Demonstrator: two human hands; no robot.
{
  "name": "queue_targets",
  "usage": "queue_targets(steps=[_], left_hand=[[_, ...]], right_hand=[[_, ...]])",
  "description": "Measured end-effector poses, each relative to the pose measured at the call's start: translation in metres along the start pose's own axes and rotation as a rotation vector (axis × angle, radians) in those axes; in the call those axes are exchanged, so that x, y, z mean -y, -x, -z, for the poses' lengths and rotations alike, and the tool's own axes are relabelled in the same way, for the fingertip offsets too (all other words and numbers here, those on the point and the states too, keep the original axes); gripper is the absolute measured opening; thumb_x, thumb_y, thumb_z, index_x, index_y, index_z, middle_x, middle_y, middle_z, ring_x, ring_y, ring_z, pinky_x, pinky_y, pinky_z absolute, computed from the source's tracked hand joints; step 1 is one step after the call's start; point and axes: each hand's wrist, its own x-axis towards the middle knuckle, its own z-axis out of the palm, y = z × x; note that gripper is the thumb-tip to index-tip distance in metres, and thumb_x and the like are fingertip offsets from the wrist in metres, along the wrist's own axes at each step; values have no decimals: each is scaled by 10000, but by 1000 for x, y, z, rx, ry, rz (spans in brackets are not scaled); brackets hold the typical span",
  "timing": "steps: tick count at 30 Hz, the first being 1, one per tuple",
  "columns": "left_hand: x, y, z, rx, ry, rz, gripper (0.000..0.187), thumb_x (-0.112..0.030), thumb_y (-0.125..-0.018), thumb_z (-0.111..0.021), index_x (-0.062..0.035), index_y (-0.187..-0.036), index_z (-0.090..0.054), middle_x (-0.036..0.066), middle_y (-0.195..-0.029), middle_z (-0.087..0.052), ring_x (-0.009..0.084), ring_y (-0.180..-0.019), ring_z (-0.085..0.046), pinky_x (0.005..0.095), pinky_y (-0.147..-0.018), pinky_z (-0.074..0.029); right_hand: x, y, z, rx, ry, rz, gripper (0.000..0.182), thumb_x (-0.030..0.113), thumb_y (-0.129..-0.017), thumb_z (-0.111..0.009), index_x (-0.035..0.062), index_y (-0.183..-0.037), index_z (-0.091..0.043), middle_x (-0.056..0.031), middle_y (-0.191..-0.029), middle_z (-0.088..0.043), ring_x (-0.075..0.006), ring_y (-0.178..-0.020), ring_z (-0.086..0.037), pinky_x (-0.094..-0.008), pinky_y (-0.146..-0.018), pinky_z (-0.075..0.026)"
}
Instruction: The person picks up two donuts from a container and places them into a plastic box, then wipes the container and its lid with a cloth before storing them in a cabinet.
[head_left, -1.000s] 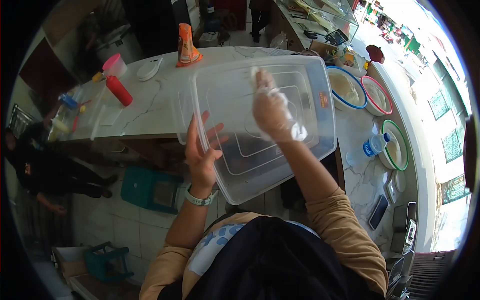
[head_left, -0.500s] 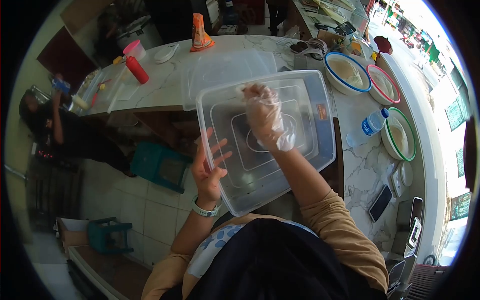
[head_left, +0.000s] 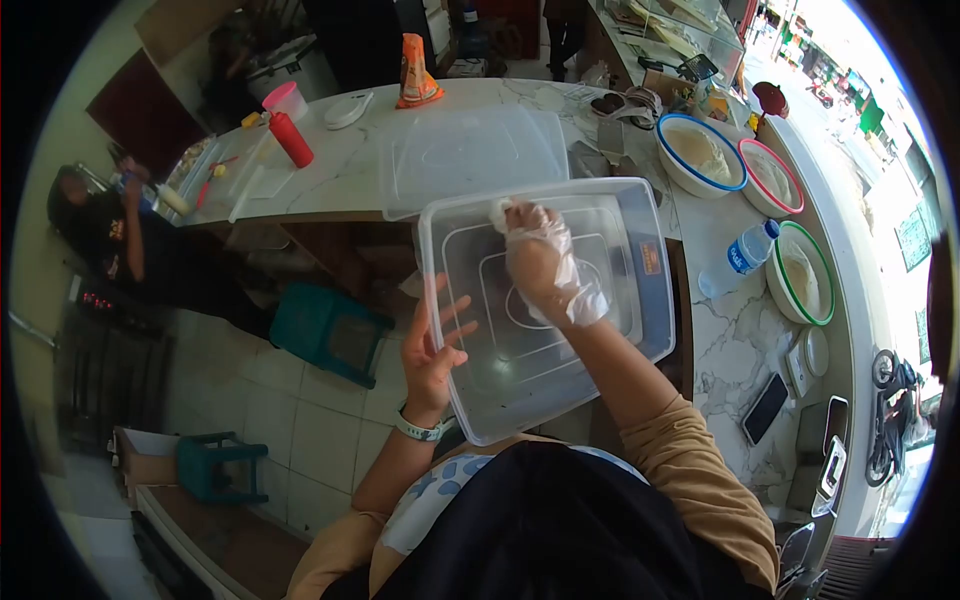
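Shifting toward the body (head_left: 520, 520), a clear rectangular plastic tub (head_left: 652, 305) leans on the left hand (head_left: 430, 372), grip spread; the plastic-gloved right hand (head_left: 542, 265) reaches inside, grip unclear.

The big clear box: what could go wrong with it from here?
The box could slip: the left hand supports one side with spread fingers, and it seems to hang past the counter's edge. The loose plastic glove on the right hand might slide or snag. Swinging the box rightward might knock the water bottle on the counter.
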Motion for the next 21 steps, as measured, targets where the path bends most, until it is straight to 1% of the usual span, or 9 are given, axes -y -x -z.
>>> queue_targets(steps=[3,7,9,10,12,15,17,19,21], left_hand=[[1,-3,10,34,-3,42,822,80,-618,-436,-48,-1419,-302,122,-1432,-336,284,-1240,-442,371,-907,-496],[-3,0,49,-9,30,103,850,58,-575,-443,-10,-1410,-299,127,-1402,-367,242,-1180,-479,390,-922,-498],[-9,2,63,-32,47,82,804,74,-633,-426,-39,-1419,-303,122,-1431,-344,234,-1259,-416,334,-886,-495],[-12,-1,74,-36,44,76,804,74,-633,-426,-39,-1419,-303,122,-1431,-344,234,-1259,-416,334,-886,-495],[-16,-4,97,-65,-248,-7,809,63,-622,-423,-33,-1417,-308,140,-1441,-334,261,-1257,-424,305,-822,-506],[-25,-10,93,-168,-77,-53,831,33,-581,-431,-12,-1403,-322,155,-1437,-344,275,-1166,-504,322,-877,-487],[-26,-11,100,-155,-49,-58,836,35,-583,-428,-4,-1408,-306,160,-1421,-361,271,-1211,-471,318,-896,-475],[-24,-12,109,-84,-138,-65,822,66,-615,-433,-33,-1421,-301,135,-1426,-364,236,-1255,-427,295,-898,-455],[-21,-5,104,-94,4,7,831,88,-609,-428,-40,-1420,-302,131,-1436,-339,277,-1256,-427,324,-878,-489]], right_hand=[[74,-5,-7,147,-535,-266,132,140,-869,-552,75,-983,-570,-171,-972,-545,-380,-814,-545,-446,-665,-456],[99,-3,-46,243,-747,-132,121,131,-873,-548,109,-990,-570,-162,-1001,-539,-372,-842,-556,-454,-668,-470],[130,-13,-9,571,-974,-517,154,107,-837,-566,85,-990,-566,-148,-1006,-547,-334,-853,-568,-421,-683,-487],[136,-7,-9,753,-1386,-864,224,88,-775,-595,70,-996,-564,-91,-1007,-561,-268,-887,-568,-381,-675,-497],[122,38,-47,419,-309,664,271,71,-732,-601,57,-1001,-569,-54,-1002,-568,-239,-881,-573,-357,-680,-498],[146,73,-40,473,-512,285,271,67,-737,-599,67,-1007,-582,-43,-992,-573,-237,-882,-570,-376,-696,-496],[147,50,-48,494,-544,263,270,63,-738,-591,57,-1007,-585,-67,-987,-573,-268,-874,-564,-391,-703,-492],[152,5,-48,236,-414,539,275,64,-742,-589,56,-1017,-581,-86,-1028,-561,-281,-890,-556,-399,-723,-489],[155,-21,-51,338,-488,313,293,84,-775,-570,62,-1067,-563,-110,-1050,-544,-292,-924,-555,-389,-746,-495]])
